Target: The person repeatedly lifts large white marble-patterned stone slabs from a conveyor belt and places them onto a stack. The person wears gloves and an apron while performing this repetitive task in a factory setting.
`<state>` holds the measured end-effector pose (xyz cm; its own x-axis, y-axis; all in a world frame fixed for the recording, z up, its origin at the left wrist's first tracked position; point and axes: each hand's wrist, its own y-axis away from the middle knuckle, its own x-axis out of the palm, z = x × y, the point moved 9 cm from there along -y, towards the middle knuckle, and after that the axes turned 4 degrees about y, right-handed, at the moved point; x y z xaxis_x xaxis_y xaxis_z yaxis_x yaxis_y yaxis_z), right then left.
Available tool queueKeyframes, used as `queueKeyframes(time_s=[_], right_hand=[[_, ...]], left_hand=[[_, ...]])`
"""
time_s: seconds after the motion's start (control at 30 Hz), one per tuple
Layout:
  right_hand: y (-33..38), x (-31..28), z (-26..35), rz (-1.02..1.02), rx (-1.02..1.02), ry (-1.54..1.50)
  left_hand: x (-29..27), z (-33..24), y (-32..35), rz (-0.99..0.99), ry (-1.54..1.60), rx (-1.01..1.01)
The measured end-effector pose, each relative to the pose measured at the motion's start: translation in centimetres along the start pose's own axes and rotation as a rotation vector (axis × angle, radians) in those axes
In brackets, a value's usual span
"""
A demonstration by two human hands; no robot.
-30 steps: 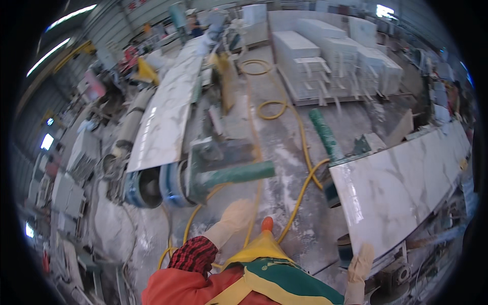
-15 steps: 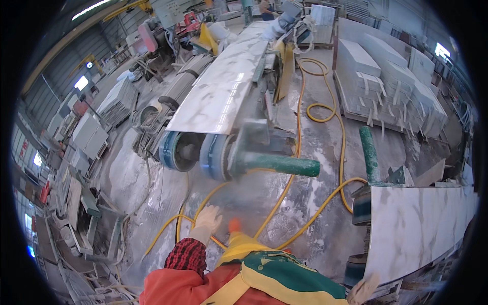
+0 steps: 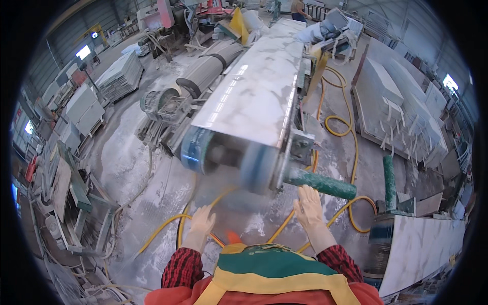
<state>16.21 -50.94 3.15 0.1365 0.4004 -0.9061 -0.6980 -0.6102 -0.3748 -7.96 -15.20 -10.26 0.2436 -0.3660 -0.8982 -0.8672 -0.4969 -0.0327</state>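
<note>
My left hand, in what looks like a pale glove, hangs in front of the near end of the roller conveyor, fingers loosely apart, holding nothing. My right hand reaches forward, fingers stretched out, its tips at the lower edge of a green bar; whether they touch it I cannot tell. Ahead lies a long white, grey-veined stone slab with a glossy face. Its near end rests over two blue rollers, the right one blurred.
Yellow hoses curl across the wet floor. A second veined slab lies at the right on rollers, beside an upright green post. Strapped pale stone blocks stand far right. Scrap frames stand left. Another person is at the back.
My view has turned left and come closer to the conveyor. My right hand has moved from the right-hand slab's near corner to the green bar. The left hand stays low near the conveyor.
</note>
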Motion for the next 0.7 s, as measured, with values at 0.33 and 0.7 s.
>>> queueKeyframes(time_s=[0.33, 0.7], right_hand=[[-20.0, 6.2, 9.1, -0.026, -0.175, 0.037], [-33.0, 16.2, 3.9, 0.139, 0.038, 0.067]], left_hand=[[-5.6, 13.8, -0.7, -0.065, 0.508, -0.255], [-14.3, 5.1, -11.7, -0.149, -0.02, 0.052]])
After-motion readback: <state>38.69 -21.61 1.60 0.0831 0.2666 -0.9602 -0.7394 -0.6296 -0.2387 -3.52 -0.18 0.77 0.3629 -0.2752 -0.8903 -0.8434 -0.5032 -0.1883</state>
